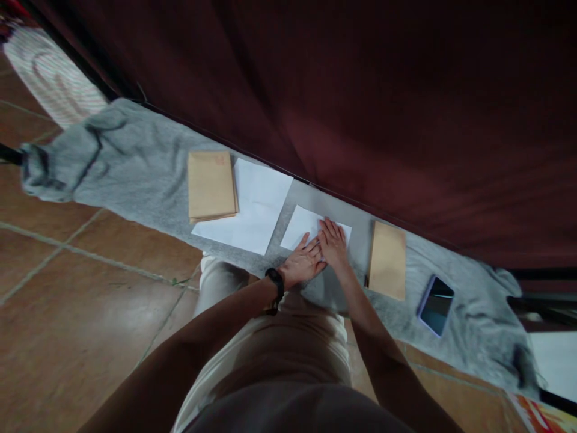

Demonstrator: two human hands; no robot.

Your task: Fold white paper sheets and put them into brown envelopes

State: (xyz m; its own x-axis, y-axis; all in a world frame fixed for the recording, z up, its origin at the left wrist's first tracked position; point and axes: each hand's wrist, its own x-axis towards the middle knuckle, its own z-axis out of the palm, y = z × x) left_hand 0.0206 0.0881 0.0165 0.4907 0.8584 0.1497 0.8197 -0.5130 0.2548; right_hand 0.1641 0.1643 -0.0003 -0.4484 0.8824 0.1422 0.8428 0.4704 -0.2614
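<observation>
Both my hands press flat on a small folded white paper [301, 224] that lies on a grey cloth [144, 174] spread on the floor. My left hand [303, 263], with a black band at the wrist, rests on the paper's near edge. My right hand [332, 242] lies beside it, fingers together and stretched over the paper. Neither hand grips anything.
A stack of brown envelopes [211, 184] and a larger white sheet [250, 210] lie to the left. Another brown envelope [387, 260] and a phone [435, 304] lie to the right. A dark red curtain [360, 90] hangs behind. Brown tiled floor [67, 288] is at left.
</observation>
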